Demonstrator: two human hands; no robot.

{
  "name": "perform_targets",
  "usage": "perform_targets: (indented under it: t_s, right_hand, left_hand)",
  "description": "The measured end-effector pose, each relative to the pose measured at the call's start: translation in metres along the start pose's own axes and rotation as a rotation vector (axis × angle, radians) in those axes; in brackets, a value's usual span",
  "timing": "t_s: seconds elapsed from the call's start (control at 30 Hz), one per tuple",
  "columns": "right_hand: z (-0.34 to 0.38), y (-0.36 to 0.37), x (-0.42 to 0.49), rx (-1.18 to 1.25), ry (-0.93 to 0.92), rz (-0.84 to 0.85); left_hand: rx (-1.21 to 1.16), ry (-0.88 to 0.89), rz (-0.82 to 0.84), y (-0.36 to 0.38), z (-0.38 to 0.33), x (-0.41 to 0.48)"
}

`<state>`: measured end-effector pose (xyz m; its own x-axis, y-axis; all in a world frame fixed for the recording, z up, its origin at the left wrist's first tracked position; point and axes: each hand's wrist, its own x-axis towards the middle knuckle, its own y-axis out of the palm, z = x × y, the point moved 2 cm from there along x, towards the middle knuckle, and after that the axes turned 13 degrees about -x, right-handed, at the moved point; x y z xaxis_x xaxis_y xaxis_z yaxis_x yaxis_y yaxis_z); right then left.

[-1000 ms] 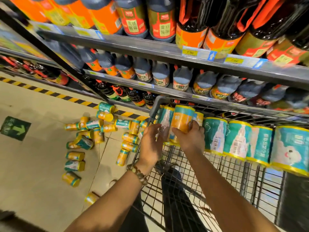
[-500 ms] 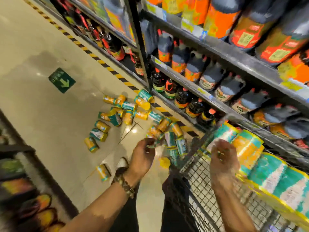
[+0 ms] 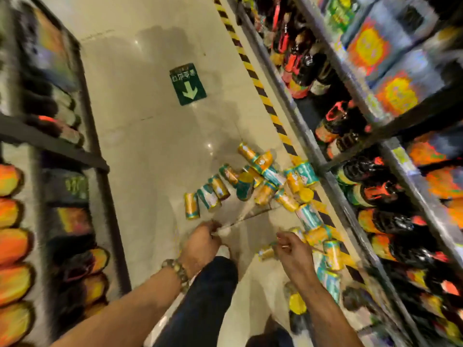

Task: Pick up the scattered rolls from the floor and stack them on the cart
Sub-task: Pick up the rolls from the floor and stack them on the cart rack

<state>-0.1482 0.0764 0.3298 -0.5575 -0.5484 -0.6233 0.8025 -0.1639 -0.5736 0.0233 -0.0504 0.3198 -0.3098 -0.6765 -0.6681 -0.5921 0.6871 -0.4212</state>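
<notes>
Glossy beige tile floor (image 3: 150, 136) of a shop aisle, with a green arrow sticker (image 3: 188, 83) and yellow-black striped tape (image 3: 260, 88) along the foot of the right metal shelving (image 3: 333, 78), which is packed with dark bottles (image 3: 305, 68); the left shelving (image 3: 97, 161) is blurred. The scattered rolls (image 3: 253, 179), short cylinders in shiny teal-and-yellow wrap, lie heaped on the floor by the tape, some overlapping, a few trailing toward the person. The left hand (image 3: 200, 244), with a beaded bracelet (image 3: 176, 270), and the right hand (image 3: 293, 254) hang low near the closest rolls with fingers bent; in the blur I can't tell if either grips anything.
</notes>
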Motion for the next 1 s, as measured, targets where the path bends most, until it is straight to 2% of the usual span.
perform_targets:
  t_s: [0.17, 0.33, 0.47, 0.57, 0.8, 0.93, 1.0]
  right_hand:
    - [0.032, 0.049, 0.058, -0.1, -0.009, 0.106]
    - [0.029, 0.125, 0.152, -0.157, -0.03, 0.149]
    - [0.004, 0.21, 0.246, -0.224, -0.075, 0.283]
    - [-0.013, 0.272, 0.309, -0.287, -0.135, 0.309]
    - [-0.05, 0.375, 0.439, -0.323, -0.208, 0.176]
    - [-0.067, 0.417, 0.477, -0.361, -0.228, 0.177]
    - [-0.071, 0.423, 0.483, -0.312, -0.215, 0.148]
  left_hand:
    - [0.032, -0.138, -0.025, -0.029, 0.043, 0.067]
    - [-0.019, -0.32, -0.026, -0.019, 0.113, 0.15]
    - [-0.316, -0.388, -0.091, 0.008, 0.177, 0.232]
    - [-0.493, -0.384, -0.165, 0.032, 0.214, 0.294]
    - [-0.692, -0.427, -0.334, 0.091, 0.275, 0.417]
    - [-0.894, -0.353, -0.389, 0.11, 0.296, 0.463]
    - [-0.908, -0.334, -0.395, 0.112, 0.3, 0.47]
